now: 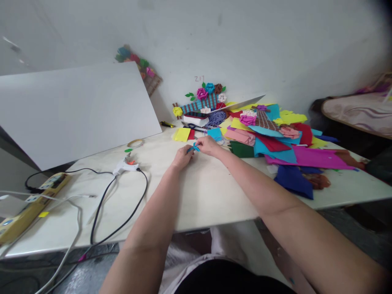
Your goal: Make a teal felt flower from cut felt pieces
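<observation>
Left hand and right hand meet fingertip to fingertip over a pale table, both closed on a small twist of bright blue paper, pinched between them near the middle of the tabletop. Just beyond the fingers lie yellow paper squares with a red piece at their edge, and a light blue square. Behind these sit a dark phone on a white box, a bundle of purple cord and a yellow-and-black utility knife. Against the wall leans a woven blue-and-brown panel trimmed with paper flowers. To the right spreads a heap of coloured paper, including a long magenta sheet and a folded dark blue piece toward the table's front. To the left, a white glue gun rests near a tape roll and a green paper leaf. Farther left are a yellow power strip and a large white board tilted upright behind.
</observation>
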`<action>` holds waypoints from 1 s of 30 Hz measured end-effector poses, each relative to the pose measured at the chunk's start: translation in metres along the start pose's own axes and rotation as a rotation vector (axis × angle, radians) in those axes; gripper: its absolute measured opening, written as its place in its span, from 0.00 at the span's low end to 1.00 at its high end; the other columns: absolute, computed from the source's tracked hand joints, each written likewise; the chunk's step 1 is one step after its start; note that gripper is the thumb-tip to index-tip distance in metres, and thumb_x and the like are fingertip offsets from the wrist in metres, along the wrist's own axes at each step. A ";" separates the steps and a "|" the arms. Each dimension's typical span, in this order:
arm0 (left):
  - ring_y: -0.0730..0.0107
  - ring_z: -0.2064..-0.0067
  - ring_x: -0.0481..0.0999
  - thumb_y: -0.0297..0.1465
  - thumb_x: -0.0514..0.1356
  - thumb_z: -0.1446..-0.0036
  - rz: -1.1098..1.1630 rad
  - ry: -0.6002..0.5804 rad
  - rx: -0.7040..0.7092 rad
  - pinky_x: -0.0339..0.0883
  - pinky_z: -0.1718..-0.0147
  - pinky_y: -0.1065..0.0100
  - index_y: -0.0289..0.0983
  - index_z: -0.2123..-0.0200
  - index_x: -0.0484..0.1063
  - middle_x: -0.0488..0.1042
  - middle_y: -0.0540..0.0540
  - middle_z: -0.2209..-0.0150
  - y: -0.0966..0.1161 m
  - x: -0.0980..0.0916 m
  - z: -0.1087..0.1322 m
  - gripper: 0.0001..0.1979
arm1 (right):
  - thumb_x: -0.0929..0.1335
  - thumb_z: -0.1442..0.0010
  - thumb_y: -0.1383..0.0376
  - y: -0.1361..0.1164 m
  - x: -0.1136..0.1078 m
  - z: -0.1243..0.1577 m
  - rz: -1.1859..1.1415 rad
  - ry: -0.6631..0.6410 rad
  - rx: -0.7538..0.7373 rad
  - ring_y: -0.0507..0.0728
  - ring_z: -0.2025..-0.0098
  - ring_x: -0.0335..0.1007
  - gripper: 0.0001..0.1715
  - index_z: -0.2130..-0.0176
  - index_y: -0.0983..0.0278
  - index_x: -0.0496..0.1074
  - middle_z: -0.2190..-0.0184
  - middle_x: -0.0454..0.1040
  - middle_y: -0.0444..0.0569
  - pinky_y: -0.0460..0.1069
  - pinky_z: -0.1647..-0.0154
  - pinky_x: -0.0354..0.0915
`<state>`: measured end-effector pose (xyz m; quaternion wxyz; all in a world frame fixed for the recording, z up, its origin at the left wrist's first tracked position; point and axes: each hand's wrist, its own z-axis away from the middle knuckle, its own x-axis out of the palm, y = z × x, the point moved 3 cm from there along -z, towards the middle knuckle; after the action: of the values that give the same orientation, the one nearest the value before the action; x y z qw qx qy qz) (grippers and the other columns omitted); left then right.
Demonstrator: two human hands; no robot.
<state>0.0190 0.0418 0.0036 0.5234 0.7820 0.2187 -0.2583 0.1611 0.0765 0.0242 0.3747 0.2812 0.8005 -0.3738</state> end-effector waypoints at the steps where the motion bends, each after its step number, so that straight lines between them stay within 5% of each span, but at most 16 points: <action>1: 0.71 0.71 0.72 0.29 0.52 0.48 -0.012 0.008 0.003 0.66 0.68 0.71 0.36 0.66 0.70 0.73 0.48 0.73 0.001 -0.001 0.000 0.08 | 0.66 0.49 0.69 -0.004 -0.001 0.001 0.050 0.009 0.009 0.54 0.66 0.72 0.11 0.67 0.66 0.78 0.69 0.79 0.50 0.44 0.67 0.59; 9: 0.71 0.70 0.72 0.25 0.53 0.51 -0.109 0.050 -0.014 0.65 0.64 0.70 0.35 0.67 0.72 0.75 0.46 0.71 0.002 -0.004 -0.003 0.10 | 0.62 0.44 0.67 -0.038 0.002 0.014 0.334 0.028 0.002 0.60 0.59 0.72 0.15 0.61 0.70 0.75 0.63 0.77 0.60 0.49 0.62 0.60; 19: 0.71 0.69 0.72 0.32 0.52 0.44 -0.091 0.080 -0.014 0.64 0.66 0.71 0.37 0.63 0.73 0.76 0.47 0.69 0.002 -0.004 0.001 0.11 | 0.64 0.45 0.68 -0.008 0.008 0.004 0.034 0.094 0.067 0.55 0.62 0.72 0.13 0.61 0.64 0.76 0.64 0.79 0.50 0.46 0.61 0.61; 30: 0.70 0.73 0.70 0.39 0.53 0.44 -0.101 0.084 -0.057 0.61 0.70 0.71 0.36 0.70 0.74 0.75 0.47 0.75 -0.001 -0.006 0.002 0.14 | 0.64 0.43 0.67 -0.010 0.000 0.006 0.044 0.043 0.008 0.56 0.61 0.73 0.13 0.62 0.65 0.78 0.64 0.79 0.51 0.46 0.62 0.60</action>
<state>0.0137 0.0401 0.0065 0.5220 0.7649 0.2872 -0.2449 0.1566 0.0657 0.0255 0.3644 0.3085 0.8004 -0.3626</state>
